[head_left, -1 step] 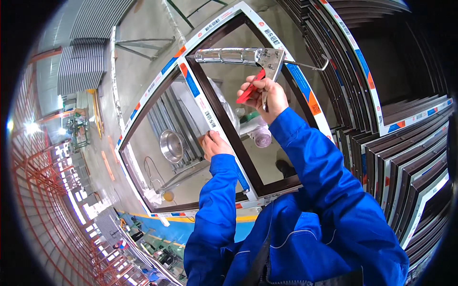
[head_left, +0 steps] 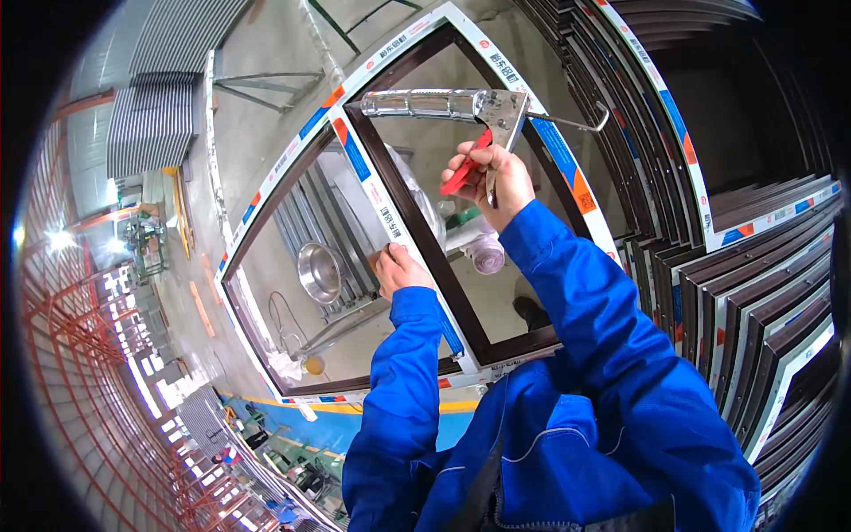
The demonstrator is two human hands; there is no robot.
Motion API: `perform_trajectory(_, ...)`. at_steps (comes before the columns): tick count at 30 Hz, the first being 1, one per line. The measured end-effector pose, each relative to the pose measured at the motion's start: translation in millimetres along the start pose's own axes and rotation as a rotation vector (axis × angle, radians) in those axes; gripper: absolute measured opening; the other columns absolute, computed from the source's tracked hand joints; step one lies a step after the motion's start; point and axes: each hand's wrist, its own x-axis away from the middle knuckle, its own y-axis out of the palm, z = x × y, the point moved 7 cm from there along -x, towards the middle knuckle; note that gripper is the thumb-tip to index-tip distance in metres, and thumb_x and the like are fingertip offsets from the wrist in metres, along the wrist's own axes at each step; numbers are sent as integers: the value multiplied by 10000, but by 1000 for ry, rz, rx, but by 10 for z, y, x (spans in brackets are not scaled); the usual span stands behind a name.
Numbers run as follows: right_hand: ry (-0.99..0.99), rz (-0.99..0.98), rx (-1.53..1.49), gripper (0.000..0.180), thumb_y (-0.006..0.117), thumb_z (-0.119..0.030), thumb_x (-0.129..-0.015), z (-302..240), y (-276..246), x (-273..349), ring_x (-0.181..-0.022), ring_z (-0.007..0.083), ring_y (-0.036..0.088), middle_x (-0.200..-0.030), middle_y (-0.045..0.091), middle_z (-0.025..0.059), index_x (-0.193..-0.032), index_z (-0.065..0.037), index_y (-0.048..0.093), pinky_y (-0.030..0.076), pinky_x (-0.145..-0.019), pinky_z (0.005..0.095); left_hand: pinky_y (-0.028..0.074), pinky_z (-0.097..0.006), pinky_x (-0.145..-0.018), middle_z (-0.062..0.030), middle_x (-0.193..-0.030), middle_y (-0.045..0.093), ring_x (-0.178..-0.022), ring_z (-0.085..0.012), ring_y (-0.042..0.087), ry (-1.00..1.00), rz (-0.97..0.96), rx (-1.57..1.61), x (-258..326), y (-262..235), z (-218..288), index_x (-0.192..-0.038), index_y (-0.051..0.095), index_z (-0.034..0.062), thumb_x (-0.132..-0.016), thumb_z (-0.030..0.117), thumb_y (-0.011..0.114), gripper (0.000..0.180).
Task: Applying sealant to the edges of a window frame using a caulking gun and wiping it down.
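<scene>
My right hand (head_left: 508,182) is closed around the grip of a caulking gun (head_left: 505,115), with its fingers at the red trigger (head_left: 467,163). A silver, ribbed tube (head_left: 424,104) lies in the gun and points left toward the joint where the middle bar meets the far rail. Behind the gun, its bent metal rod (head_left: 576,122) sticks out to the right. Curled over the left edge of the middle bar, my left hand (head_left: 403,270) grips the window frame (head_left: 379,202). The frame is dark brown with white, blue and orange protective film, and has two openings.
Many dark frames (head_left: 745,275) stand stacked close on the right. Through the openings show a metal bowl (head_left: 320,272), long metal profiles (head_left: 330,232) and a purple-white roll (head_left: 487,254) below. Striped stacks of profiles (head_left: 152,129) stand at the far left.
</scene>
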Motion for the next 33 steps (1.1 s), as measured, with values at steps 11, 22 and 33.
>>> perform_trajectory(11,20,32,-25,161,482,-149,-860,21,-75,-48,-656,281,637,-758,607,117,-937,-20,542,555,-651,453,441,-431,-854,-170,-983,655,-947,-350,602,26,-3,9,-16,15,-5,-991,628,0,-989,374,333,477)
perform_trajectory(22,24,46,5,137,465,-136,-869,45,-70,-76,-627,273,623,-734,588,119,-922,-22,518,545,-619,448,447,-429,-850,-161,-1003,660,-951,-344,609,-11,-30,4,-31,55,-40,-1023,625,7,-987,373,329,471)
perform_trajectory(33,13,63,26,148,471,-150,-876,22,-32,-42,-623,263,615,-733,577,116,-919,-15,511,543,-604,426,420,-497,-867,-117,-1076,638,-1019,-343,581,-19,-28,-27,-37,66,-62,-1067,633,78,-974,412,318,469)
